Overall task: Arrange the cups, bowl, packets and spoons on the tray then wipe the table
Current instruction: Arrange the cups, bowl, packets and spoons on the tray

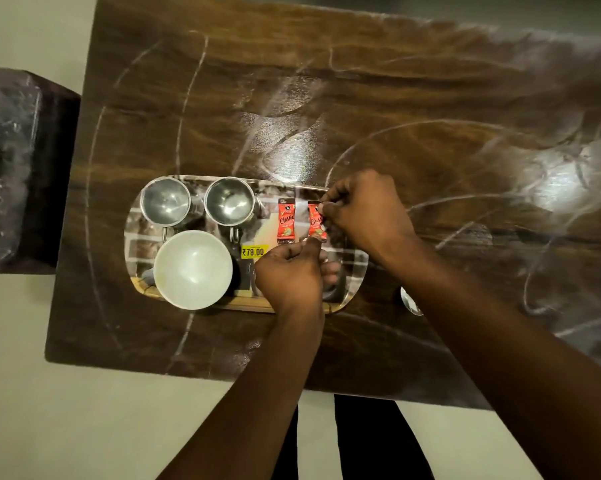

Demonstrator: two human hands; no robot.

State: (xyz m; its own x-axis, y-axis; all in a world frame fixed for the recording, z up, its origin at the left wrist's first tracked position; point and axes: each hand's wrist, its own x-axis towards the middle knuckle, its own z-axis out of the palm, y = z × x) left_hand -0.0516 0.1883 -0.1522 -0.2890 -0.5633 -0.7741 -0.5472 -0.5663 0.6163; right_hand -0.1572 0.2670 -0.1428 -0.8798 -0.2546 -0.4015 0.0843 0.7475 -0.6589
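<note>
Below, a dark wood-grain tabletop [327,81] streaked with whitish smears carries a rounded, picture-printed tray [130,237] towards its near left. Along the tray's far edge stand two upright steel cups, the left cup [165,200] and the right cup [229,200], side by side with their handles pointing near. A white bowl [192,270] sits at the tray's near left, just beside both cup handles. To the right of the cups lie two red packets, set parallel and slightly apart: the left packet [286,221] lies flat by itself, with a yellow price sticker [254,251] on the tray just near of it. Both hands are on the right packet [315,220]. The left hand [288,271] has its fingers curled in and its thumb tip on the packet's near end. The right hand [365,213] pinches the packet's far right corner between its fingertips. Off the tray, on the tabletop just to its right, the bowl of a steel spoon [410,301] shows beside the right forearm, which hides the rest of it. A dark stool [15,168] stands at the far left of the scene, and the person's dark trousers [361,441] show at the near edge.
</note>
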